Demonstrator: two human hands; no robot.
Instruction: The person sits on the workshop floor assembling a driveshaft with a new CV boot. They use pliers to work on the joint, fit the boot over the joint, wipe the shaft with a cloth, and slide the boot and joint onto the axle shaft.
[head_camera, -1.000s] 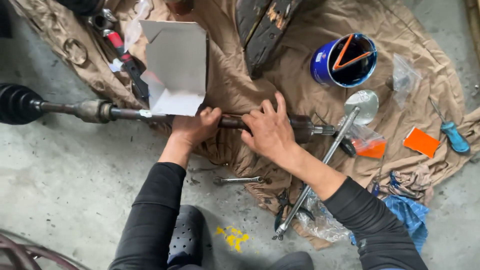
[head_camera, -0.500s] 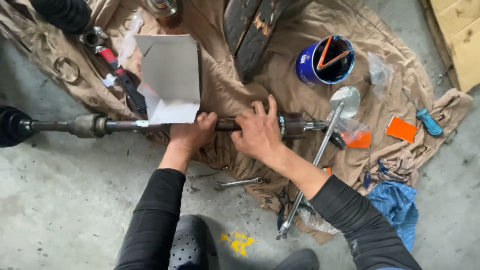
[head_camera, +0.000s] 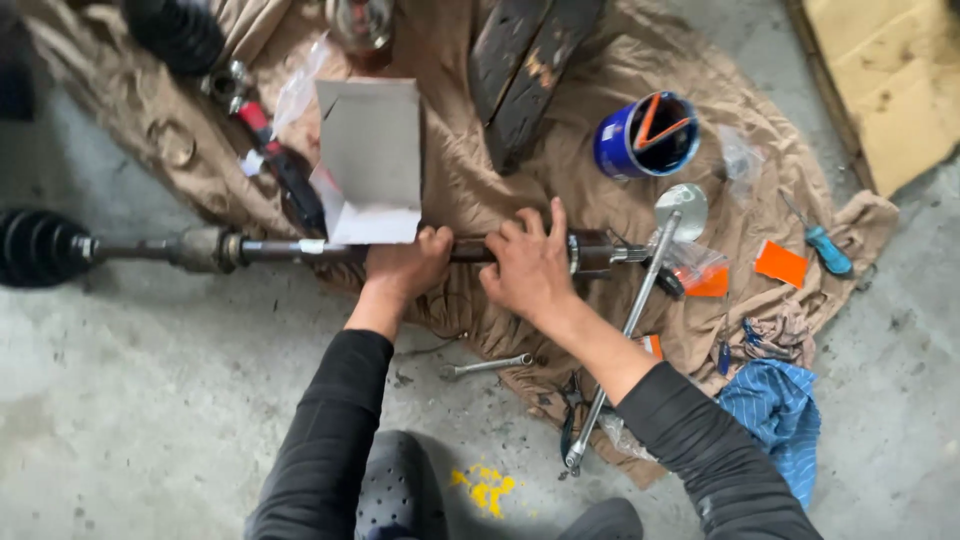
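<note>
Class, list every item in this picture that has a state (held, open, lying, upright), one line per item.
Drive shaft: lying across the floor and cloth, gripped by both hands.
Left hand: closed around the shaft.
Right hand: laid over the shaft, fingers spread.
Blue can: open, tools inside.
Cardboard box: open, flap up.
Long wrench: lying on the cloth.
Small spanner: lying on the concrete.
Screwdriver: lying on the cloth.

Tan cloth; blue bucket; striped blue rag; orange cards; black sleeves.
</note>
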